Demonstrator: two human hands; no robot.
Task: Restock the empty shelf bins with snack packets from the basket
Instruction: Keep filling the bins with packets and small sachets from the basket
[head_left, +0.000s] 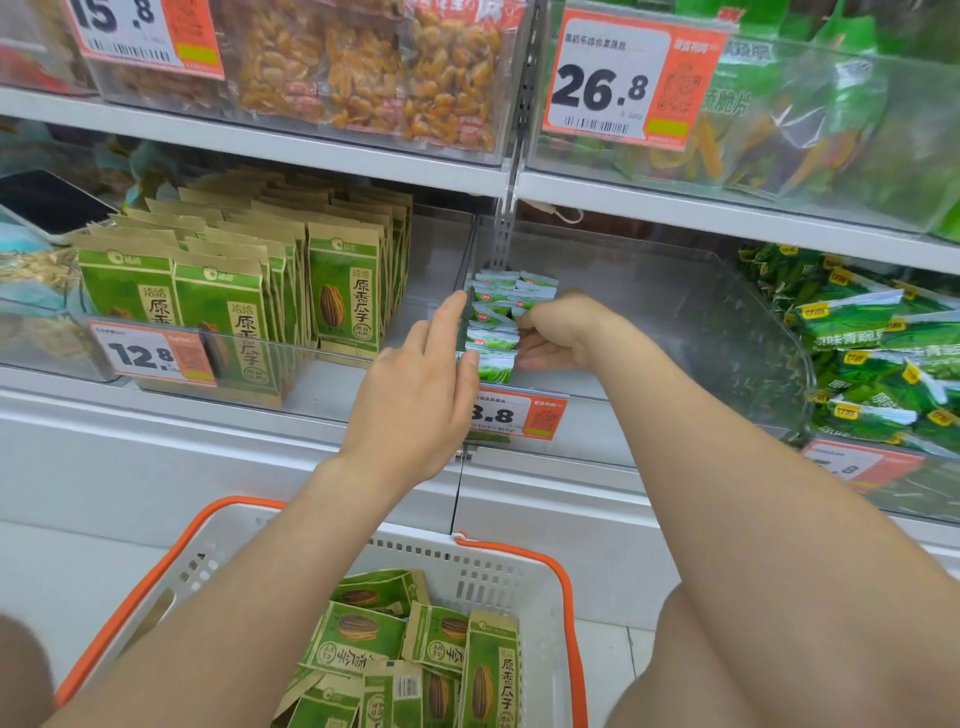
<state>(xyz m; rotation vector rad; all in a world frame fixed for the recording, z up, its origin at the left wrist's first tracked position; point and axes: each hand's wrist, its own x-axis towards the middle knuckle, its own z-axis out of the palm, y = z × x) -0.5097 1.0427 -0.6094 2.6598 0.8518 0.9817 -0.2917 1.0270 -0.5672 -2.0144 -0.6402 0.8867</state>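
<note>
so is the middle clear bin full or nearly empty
Nearly empty: the middle clear bin holds only one row of small green packets against its left wall; the rest is bare.

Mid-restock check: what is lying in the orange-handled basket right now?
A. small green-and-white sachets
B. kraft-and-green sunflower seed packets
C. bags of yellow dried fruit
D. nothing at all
B: the basket holds a loose pile of kraft-and-green seed packets, each printed with a striped seed. The left hand and right hand are up at the small green-and-white packets on the shelf.
</note>
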